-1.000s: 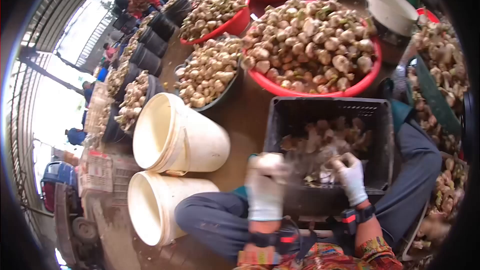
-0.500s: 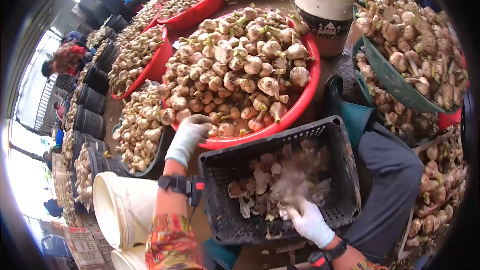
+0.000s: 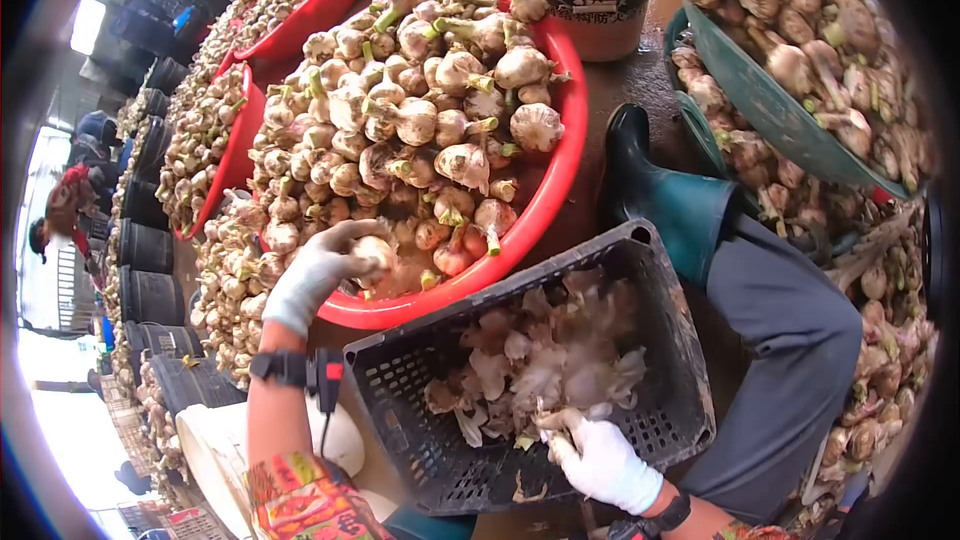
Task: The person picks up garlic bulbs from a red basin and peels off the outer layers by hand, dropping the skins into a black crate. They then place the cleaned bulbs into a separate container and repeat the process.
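Observation:
My left hand (image 3: 318,275), in a pale glove, curls its fingers round a garlic bulb (image 3: 375,256) at the near left rim of a red basin (image 3: 568,155). Garlic bulbs (image 3: 415,122) with cut stems are heaped in that basin. My right hand (image 3: 605,462), in a white glove, is over the near side of a black plastic crate (image 3: 690,380). Its thumb and fingers are pinched together; what they hold is too small to make out. Loose papery garlic skins (image 3: 590,335) lie in the crate, just beyond the right hand.
Green basins (image 3: 765,90) of garlic are stacked at the right. A boot (image 3: 680,210) stands beyond the crate. White buckets (image 3: 210,440) lie at the lower left, with black buckets (image 3: 145,245) lined up behind. Another person (image 3: 70,205) is at the far left.
My left hand has closed round a garlic bulb at the basin's edge. My right hand stays over the crate. The view has shifted, so the basin and crate appear further left.

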Demonstrator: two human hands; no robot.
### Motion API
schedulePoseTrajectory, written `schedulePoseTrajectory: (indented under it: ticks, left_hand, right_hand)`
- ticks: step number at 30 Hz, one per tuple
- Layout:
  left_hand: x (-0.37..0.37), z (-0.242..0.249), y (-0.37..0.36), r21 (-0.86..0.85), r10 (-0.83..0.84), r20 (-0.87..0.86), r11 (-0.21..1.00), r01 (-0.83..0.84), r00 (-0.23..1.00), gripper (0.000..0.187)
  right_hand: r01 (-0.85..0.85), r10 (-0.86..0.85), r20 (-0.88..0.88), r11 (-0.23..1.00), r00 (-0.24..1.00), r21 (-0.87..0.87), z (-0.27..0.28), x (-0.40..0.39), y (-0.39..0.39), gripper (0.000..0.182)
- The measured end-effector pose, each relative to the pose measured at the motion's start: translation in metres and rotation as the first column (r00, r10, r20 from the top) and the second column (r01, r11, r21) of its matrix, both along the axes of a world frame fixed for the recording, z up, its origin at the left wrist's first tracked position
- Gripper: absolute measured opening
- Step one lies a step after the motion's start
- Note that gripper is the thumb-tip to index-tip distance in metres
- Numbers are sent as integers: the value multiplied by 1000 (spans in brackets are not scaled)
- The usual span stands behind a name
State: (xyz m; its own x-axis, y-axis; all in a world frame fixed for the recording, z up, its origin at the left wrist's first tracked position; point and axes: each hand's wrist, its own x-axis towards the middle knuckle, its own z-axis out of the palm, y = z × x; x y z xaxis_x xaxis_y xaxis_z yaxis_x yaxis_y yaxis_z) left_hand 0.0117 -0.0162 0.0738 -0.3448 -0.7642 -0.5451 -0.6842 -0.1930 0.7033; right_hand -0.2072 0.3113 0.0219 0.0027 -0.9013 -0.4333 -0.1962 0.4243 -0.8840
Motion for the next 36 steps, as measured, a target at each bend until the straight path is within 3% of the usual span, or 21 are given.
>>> schedulePoseTrajectory:
  ticks: [1,3,4,5,6,7,8,9,12,14,20,23,25,29,31,32,33,35,36]
  left_hand:
    - [3,16,18,1,122,-235,992,-125,964,44]
    - [6,33,71,1,313,-521,931,-365,794,37]
    - [6,38,105,99,395,-616,897,-430,682,36]
    - [-1,42,143,209,475,-689,854,-477,548,35]
    - [-5,38,177,301,528,-706,827,-476,472,35]
    - [-9,31,209,394,582,-713,794,-463,391,35]
    - [-16,26,241,493,665,-691,721,-487,285,35]
    - [-20,21,272,590,739,-651,636,-497,172,34]
    - [-19,3,336,709,775,-632,565,-421,-24,35]
    - [-13,-8,357,756,783,-609,523,-393,-129,36]
    - [-11,-28,374,798,803,-555,439,-413,-216,34]
    - [-8,-34,372,804,823,-533,422,-418,-194,34]
    - [-3,-41,375,802,820,-541,434,-411,-189,35]
    - [3,-40,378,791,835,-528,419,-445,-154,35]
    - [4,-37,379,785,837,-530,421,-454,-140,35]
    - [4,-37,379,792,842,-524,425,-438,-131,35]
    - [5,-37,379,799,847,-518,428,-423,-121,35]
    - [9,-47,382,822,844,-515,436,-366,-152,35]
    - [8,-49,381,839,838,-514,448,-309,-181,35]
  right_hand:
    - [-74,66,50,982,997,174,13,-6,-5,25]
    - [-57,59,33,996,998,-63,23,-6,-4,31]
    - [36,-6,139,976,990,-213,13,3,3,38]
    - [89,-37,200,962,979,-256,9,12,4,42]
    - [-24,45,240,995,970,-92,28,8,0,47]
    - [-32,80,248,981,966,-190,31,12,0,49]
    - [-97,131,208,982,969,-165,51,11,0,50]
    - [-43,107,159,932,982,-361,45,20,5,48]
    - [-334,323,-85,895,942,-295,41,28,20,48]
    - [-416,381,-169,856,909,-308,37,34,29,46]
    - [-362,292,-228,849,929,-385,12,56,43,38]
    - [-333,259,-231,860,938,-387,16,54,41,31]
    - [-398,341,-241,884,908,-246,20,54,41,31]
    - [-376,340,-173,888,925,-265,15,58,43,28]
    - [-209,238,61,931,969,-299,14,61,42,27]
    - [-200,189,326,980,926,-1,15,59,39,27]
    - [-226,142,483,967,864,120,18,52,33,28]
    - [-342,153,594,914,790,219,27,33,25,30]
    - [-397,281,446,898,850,191,34,24,17,33]
